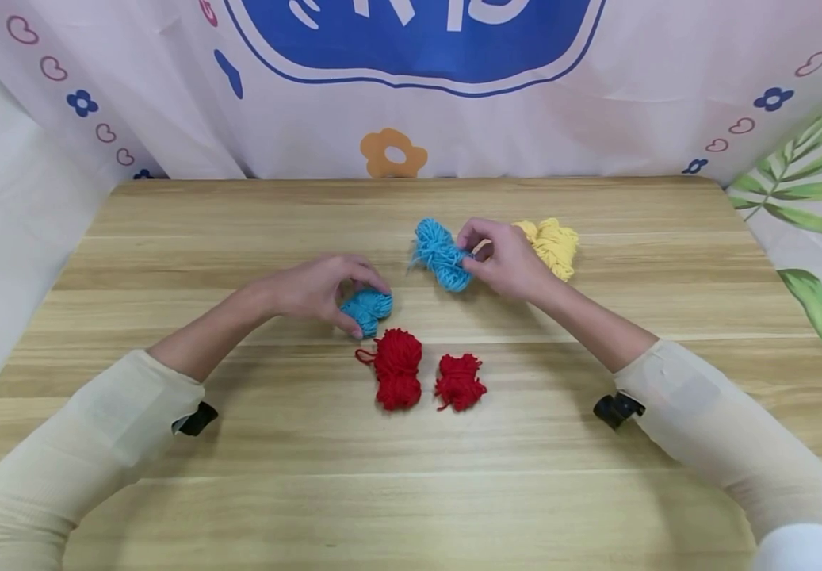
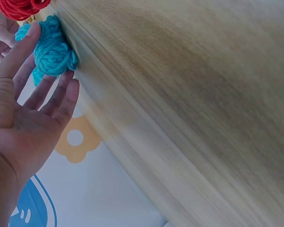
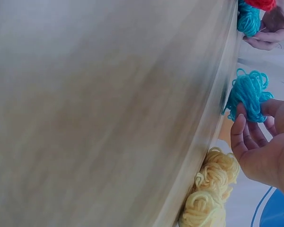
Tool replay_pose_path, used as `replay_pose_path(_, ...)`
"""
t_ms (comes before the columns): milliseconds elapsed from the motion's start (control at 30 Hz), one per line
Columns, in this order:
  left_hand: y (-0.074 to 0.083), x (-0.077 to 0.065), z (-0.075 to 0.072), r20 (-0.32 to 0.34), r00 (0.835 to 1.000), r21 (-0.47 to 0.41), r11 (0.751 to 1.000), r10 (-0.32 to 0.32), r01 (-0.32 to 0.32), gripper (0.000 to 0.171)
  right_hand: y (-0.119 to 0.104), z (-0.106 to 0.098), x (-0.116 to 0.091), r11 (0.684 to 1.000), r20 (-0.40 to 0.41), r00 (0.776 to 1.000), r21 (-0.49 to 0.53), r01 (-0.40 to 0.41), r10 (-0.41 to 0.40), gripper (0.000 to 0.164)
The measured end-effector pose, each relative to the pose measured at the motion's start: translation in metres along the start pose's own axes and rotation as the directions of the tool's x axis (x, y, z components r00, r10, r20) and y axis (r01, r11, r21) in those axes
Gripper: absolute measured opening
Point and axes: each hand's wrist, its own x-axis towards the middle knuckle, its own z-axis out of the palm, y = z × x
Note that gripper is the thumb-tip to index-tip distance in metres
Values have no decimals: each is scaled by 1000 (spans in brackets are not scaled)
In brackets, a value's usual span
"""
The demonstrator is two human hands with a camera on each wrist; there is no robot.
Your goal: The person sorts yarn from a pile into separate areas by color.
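Two bundles of blue yarn lie near the middle of the table, one at each hand. My left hand holds the smaller blue yarn bundle, with the thumb on its near side and the fingers at its far side. In the left wrist view this blue yarn bundle sits between thumb and fingertips. Farther back, my right hand pinches the right end of the longer blue yarn skein between thumb and fingers. The right wrist view shows that skein at the fingertips, its loops sticking out.
Two red yarn bundles lie nearer the front: a larger one and a smaller one. Yellow yarn lies just behind my right hand, partly hidden by it. A printed cloth hangs along the back edge of the wooden table.
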Motion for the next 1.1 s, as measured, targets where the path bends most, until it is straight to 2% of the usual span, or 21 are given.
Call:
replay_pose_path(433,2,1,-1,-2,1000,18,1000,0,0,58,-4,1,5,999,-16,999,-38,-28,27,9)
replay_pose_path(1100,3,3,-1,13,999,49,998,-41,41,60,-9,1,6,985,-26,994,-138,-107,104,6)
